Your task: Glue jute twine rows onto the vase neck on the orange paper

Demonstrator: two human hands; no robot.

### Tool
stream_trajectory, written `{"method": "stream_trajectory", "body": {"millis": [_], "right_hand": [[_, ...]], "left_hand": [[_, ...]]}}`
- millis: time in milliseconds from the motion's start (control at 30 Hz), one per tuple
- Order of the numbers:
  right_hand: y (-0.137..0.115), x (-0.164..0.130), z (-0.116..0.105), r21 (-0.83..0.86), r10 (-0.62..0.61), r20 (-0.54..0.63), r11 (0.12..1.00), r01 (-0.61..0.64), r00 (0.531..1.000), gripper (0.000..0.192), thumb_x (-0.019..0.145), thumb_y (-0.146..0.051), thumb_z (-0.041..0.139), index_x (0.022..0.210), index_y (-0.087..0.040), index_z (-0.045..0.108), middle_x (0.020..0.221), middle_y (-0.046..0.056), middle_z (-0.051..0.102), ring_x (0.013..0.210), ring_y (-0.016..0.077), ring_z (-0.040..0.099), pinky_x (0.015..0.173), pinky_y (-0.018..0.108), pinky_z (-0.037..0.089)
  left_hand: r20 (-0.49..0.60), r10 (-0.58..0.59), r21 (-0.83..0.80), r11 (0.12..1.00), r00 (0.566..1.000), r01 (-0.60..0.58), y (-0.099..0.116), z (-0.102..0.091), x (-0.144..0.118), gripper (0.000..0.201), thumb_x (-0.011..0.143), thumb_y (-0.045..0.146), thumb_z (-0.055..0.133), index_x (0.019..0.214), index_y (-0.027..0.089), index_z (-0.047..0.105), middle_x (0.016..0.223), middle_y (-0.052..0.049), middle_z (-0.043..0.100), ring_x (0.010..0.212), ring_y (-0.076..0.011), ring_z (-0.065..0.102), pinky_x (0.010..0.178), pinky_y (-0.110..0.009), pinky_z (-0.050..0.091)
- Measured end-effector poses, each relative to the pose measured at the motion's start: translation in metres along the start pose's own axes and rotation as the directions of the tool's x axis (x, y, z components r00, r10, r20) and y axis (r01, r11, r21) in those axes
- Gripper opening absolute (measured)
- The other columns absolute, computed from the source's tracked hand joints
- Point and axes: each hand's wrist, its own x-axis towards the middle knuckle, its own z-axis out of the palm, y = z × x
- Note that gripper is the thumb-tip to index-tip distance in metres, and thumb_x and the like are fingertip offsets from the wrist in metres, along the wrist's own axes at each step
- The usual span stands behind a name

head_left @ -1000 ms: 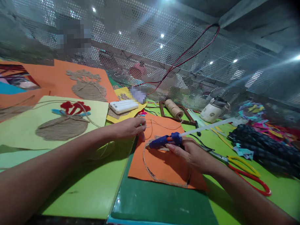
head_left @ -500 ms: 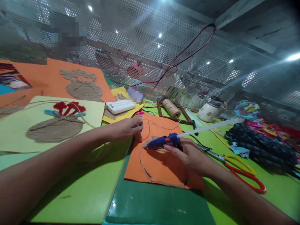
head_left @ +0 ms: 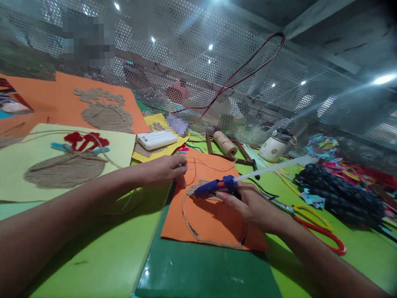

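My right hand [head_left: 254, 205] grips a blue hot glue gun [head_left: 213, 188], with a long white glue stick [head_left: 267, 169] jutting from its back. The nozzle points left, at a patch of jute twine near the top of an outline on an orange sheet [head_left: 217, 226]. That outline, a rounded pot shape in jute twine [head_left: 184, 212], is partly covered by my right hand and its shadow. At the sheet's upper left edge, my left hand [head_left: 168, 169] has its fingers closed and bent down, seemingly pinching a loose strand of twine [head_left: 195, 168]; the fingertips are partly hidden.
Under the sheet lies a dark green board [head_left: 205, 270]. To the right are scissors [head_left: 313, 219] and dark checked cloth [head_left: 337, 196]. Behind stand a twine spool [head_left: 225, 143], a brown frame [head_left: 210, 144] and a white bottle [head_left: 273, 147]. A white power bank [head_left: 157, 139] and finished twine-pot pictures [head_left: 65, 171] lie left.
The whole view has shifted slightly, so things appear a little further left. Both hands and the glue gun keep nearly the same place over the orange sheet.
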Motion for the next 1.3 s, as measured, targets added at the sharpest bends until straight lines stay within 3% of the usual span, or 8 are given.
{"method": "stream_trajectory", "body": {"millis": [500, 833, 1133, 1300], "right_hand": [[-0.004, -0.001, -0.001, -0.009, -0.033, 0.003, 0.999, 0.033, 0.999, 0.031, 0.103, -0.045, 0.058, 0.094, -0.019, 0.074, 0.083, 0.005, 0.072, 0.074, 0.0196, 0.061, 0.071, 0.031, 0.048], [0.004, -0.005, -0.016, -0.143, 0.028, 0.024, 0.989, -0.024, 0.999, 0.040, 0.102, -0.054, 0.055, 0.085, -0.019, 0.065, 0.073, 0.002, 0.063, 0.064, 0.0168, 0.048, 0.060, 0.030, 0.035], [0.006, -0.005, -0.021, -0.137, 0.003, 0.052, 0.990, 0.005, 0.999, 0.040, 0.104, -0.051, 0.053, 0.094, -0.018, 0.073, 0.082, 0.005, 0.069, 0.073, 0.0193, 0.056, 0.069, 0.032, 0.041], [0.001, -0.004, -0.016, -0.120, 0.010, 0.033, 0.993, -0.006, 0.999, 0.039, 0.103, -0.052, 0.056, 0.093, -0.017, 0.070, 0.082, 0.006, 0.070, 0.073, 0.0191, 0.057, 0.067, 0.031, 0.042]], "left_hand": [[0.005, 0.017, 0.000, 1.000, 1.000, -0.017, -0.003, -0.001, 0.001, 0.024, 0.098, 0.043, 0.042, 0.082, 0.026, 0.045, 0.097, -0.006, 0.084, 0.093, -0.0229, 0.072, 0.084, -0.034, 0.047], [-0.002, 0.009, -0.003, 1.000, 1.000, -0.009, -0.002, -0.001, 0.000, 0.025, 0.098, 0.043, 0.042, 0.081, 0.025, 0.045, 0.096, -0.006, 0.085, 0.089, -0.0220, 0.071, 0.081, -0.034, 0.047], [-0.002, 0.005, 0.008, 1.000, 1.000, -0.005, -0.004, -0.001, 0.002, 0.024, 0.095, 0.046, 0.044, 0.082, 0.026, 0.045, 0.097, -0.006, 0.085, 0.090, -0.0237, 0.071, 0.080, -0.034, 0.047], [-0.003, -0.004, 0.003, 1.000, 1.000, 0.004, -0.006, -0.002, 0.003, 0.025, 0.093, 0.048, 0.045, 0.081, 0.026, 0.046, 0.097, -0.007, 0.085, 0.094, -0.0260, 0.073, 0.083, -0.036, 0.048]]}}
